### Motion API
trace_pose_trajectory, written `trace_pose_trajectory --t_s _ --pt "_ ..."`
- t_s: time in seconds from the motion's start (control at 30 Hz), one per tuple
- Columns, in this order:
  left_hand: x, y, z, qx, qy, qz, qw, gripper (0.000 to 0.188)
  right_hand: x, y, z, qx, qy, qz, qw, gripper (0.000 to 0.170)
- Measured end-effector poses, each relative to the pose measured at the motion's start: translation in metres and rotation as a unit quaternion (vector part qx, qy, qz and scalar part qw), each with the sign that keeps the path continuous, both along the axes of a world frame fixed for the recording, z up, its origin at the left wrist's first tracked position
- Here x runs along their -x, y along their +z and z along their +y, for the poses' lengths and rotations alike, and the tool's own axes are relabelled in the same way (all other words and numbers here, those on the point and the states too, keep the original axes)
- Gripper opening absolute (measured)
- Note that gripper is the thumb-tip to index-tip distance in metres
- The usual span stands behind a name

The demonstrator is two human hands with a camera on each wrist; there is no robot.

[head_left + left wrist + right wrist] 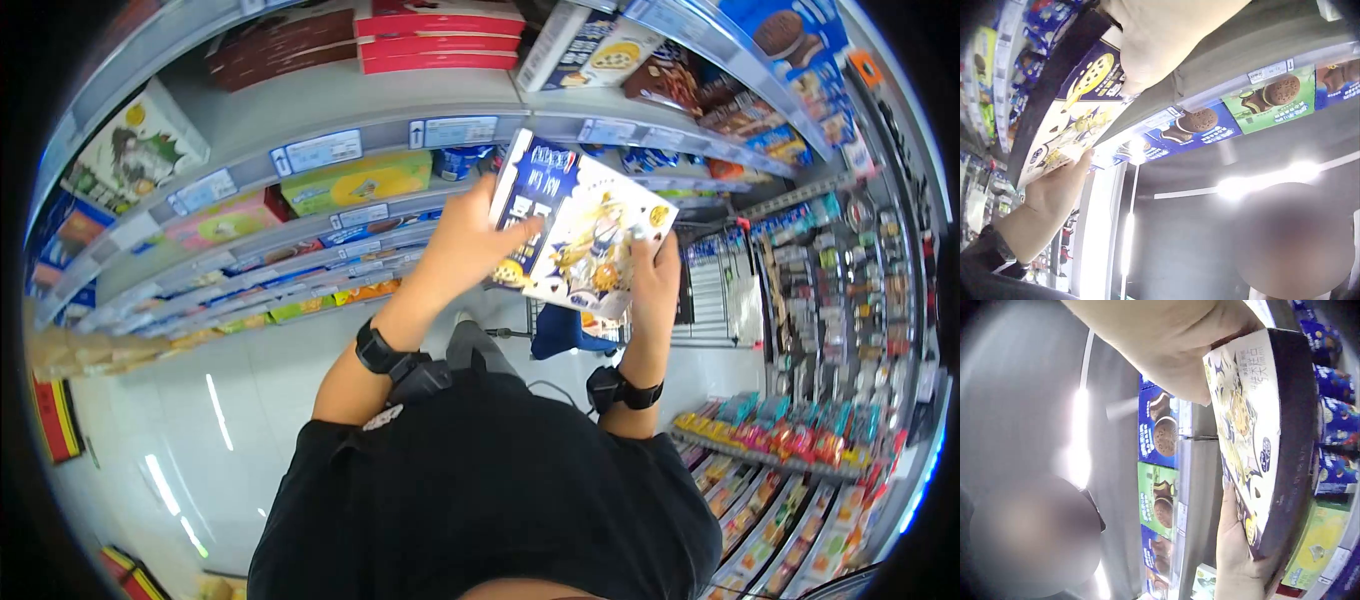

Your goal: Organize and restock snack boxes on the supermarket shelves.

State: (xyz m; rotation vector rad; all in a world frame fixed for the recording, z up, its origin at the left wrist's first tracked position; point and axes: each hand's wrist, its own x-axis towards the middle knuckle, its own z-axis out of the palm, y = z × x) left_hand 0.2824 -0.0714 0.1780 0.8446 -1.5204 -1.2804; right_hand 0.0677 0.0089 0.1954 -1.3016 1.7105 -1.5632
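Stocked store shelves line an aisle as a person in a black T-shirt holds up an illustrated blue-and-white box, the fingers of the left hand and the right hand gripping its opposite sides, thumbs on the printed front; a wire cart stands nearby.
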Motion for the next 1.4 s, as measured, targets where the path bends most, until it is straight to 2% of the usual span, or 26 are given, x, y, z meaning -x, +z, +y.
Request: trace_pose_trajectory --t_s 0.07,0.17,0.23,0.3,0.33,0.4,0.43,0.5,0.53,0.63,0.73,0.77,0.8,0.9,0.97,1.03,1.1,1.17,1.27,1.3,1.33,1.4 --pt "0.005 -0.014 0.01 -0.018 -0.038 -0.075 0.996 0.043 -0.005 -0.011 0.023 -0.05 -0.054 0.027 0.997 0.031" --pt "0.029 -0.055 0.029 -0.14 -0.124 0.005 0.982 0.04 0.006 -0.036 0.066 -0.093 -0.097 -0.023 0.991 0.032" --pt "0.042 -0.074 0.043 -0.191 -0.174 -0.008 0.966 0.037 0.019 -0.053 0.093 -0.158 -0.126 -0.05 0.978 0.034" --pt "0.053 -0.09 0.057 -0.252 -0.19 -0.006 0.949 0.033 0.028 -0.083 0.11 -0.148 -0.122 -0.113 0.975 0.036" --pt "0.06 -0.099 0.066 -0.244 -0.185 -0.018 0.952 0.033 0.035 -0.101 0.118 -0.136 -0.115 -0.142 0.974 0.037" --pt "0.079 -0.141 0.084 -0.22 -0.165 -0.041 0.96 0.034 0.058 -0.156 0.138 -0.227 -0.144 -0.144 0.952 0.04" --pt "0.087 -0.172 0.092 -0.184 -0.172 -0.088 0.964 0.036 0.068 -0.182 0.15 -0.266 -0.132 -0.136 0.945 0.042" --pt "0.095 -0.167 0.115 -0.132 -0.157 -0.144 0.968 0.037 0.07 -0.205 0.172 -0.293 -0.158 -0.149 0.931 0.04" --pt "0.101 -0.159 0.125 -0.104 -0.159 -0.169 0.967 0.038 0.072 -0.216 0.185 -0.259 -0.153 -0.166 0.939 0.04" --pt "0.136 -0.133 0.15 -0.085 -0.212 -0.344 0.911 0.041 0.093 -0.229 0.231 -0.319 -0.174 -0.116 0.925 0.045" --pt "0.188 -0.122 0.185 0.003 -0.296 -0.416 0.86 0.043 0.139 -0.233 0.29 -0.35 -0.208 -0.064 0.911 0.046" --pt "0.209 -0.151 0.197 0.006 -0.319 -0.451 0.833 0.04 0.15 -0.231 0.313 -0.357 -0.221 -0.06 0.906 0.047" --pt "0.226 -0.151 0.215 0.009 -0.346 -0.397 0.85 0.039 0.166 -0.226 0.335 -0.346 -0.227 -0.088 0.906 0.047" --pt "0.281 -0.165 0.271 0.015 -0.4 -0.355 0.845 0.049 0.203 -0.19 0.389 -0.329 -0.288 -0.145 0.888 0.045" --pt "0.305 -0.158 0.305 0.004 -0.41 -0.372 0.833 0.059 0.236 -0.219 0.428 -0.296 -0.325 -0.147 0.886 0.044" --pt "0.319 -0.149 0.321 -0.011 -0.431 -0.382 0.818 0.068 0.249 -0.224 0.442 -0.288 -0.343 -0.163 0.879 0.043" --pt "0.331 -0.154 0.319 -0.018 -0.438 -0.388 0.81 0.067 0.26 -0.225 0.446 -0.299 -0.343 -0.195 0.869 0.043" --pt "0.342 -0.157 0.306 -0.032 -0.443 -0.399 0.802 0.065 0.271 -0.24 0.437 -0.298 -0.333 -0.177 0.877 0.042" --pt "0.359 -0.18 0.277 -0.003 -0.402 -0.396 0.826 0.065 0.287 -0.246 0.402 -0.297 -0.316 -0.159 0.887 0.04" --pt "0.366 -0.182 0.265 -0.03 -0.392 -0.394 0.831 0.061 0.294 -0.241 0.386 -0.296 -0.312 -0.151 0.89 0.039" --pt "0.371 -0.159 0.252 -0.042 -0.392 -0.363 0.844 0.05 0.301 -0.231 0.369 -0.292 -0.311 -0.122 0.896 0.038" --pt "0.386 -0.166 0.223 -0.061 -0.379 -0.319 0.866 0.04 0.317 -0.208 0.331 -0.281 -0.309 -0.064 0.906 0.035"
